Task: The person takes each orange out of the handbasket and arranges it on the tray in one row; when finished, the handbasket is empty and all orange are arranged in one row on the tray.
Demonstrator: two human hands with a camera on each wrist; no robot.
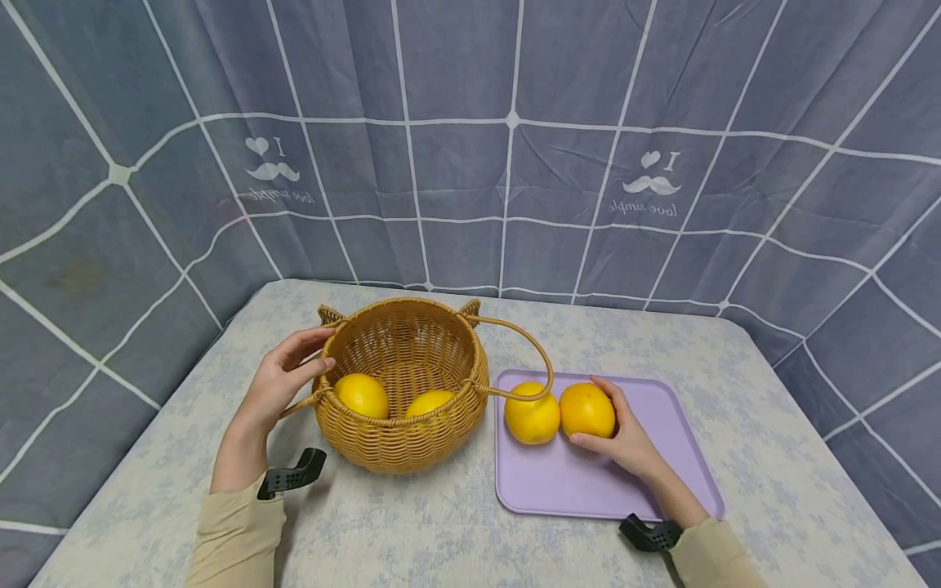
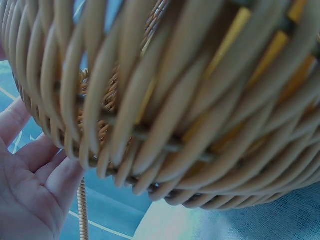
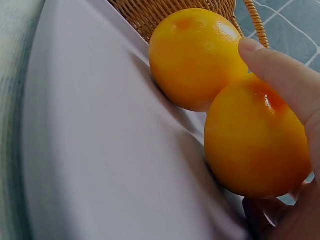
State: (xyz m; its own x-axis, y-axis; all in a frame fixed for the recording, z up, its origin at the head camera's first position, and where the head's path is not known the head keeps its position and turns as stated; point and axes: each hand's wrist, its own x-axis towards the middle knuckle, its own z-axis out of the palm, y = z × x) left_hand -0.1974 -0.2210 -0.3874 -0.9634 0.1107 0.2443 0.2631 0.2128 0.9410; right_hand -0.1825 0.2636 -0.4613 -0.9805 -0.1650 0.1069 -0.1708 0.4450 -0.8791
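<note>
A round wicker basket point(image 1: 400, 445) with two small ears stands tilted so its mouth faces me, with two oranges point(image 1: 362, 396) inside. My left hand point(image 1: 283, 376) grips its left side at the rim; in the left wrist view the fingers lie against the woven wall point(image 2: 165, 115). On a purple tray point(image 1: 559, 490) are two more oranges side by side. My right hand point(image 1: 621, 437) holds the right-hand orange point(image 1: 587, 410) between thumb and fingers. The left-hand orange point(image 3: 195, 60) lies against it, partly under the basket's handle point(image 1: 540, 347) in the head view.
The table point(image 1: 412, 523) has a pale mottled cover. A grey-blue curtain point(image 1: 456, 171) with white grid lines hangs behind it and along both sides. The basket's handle loop reaches over the tray's left edge. Each wrist wears a black camera mount point(image 1: 294, 474).
</note>
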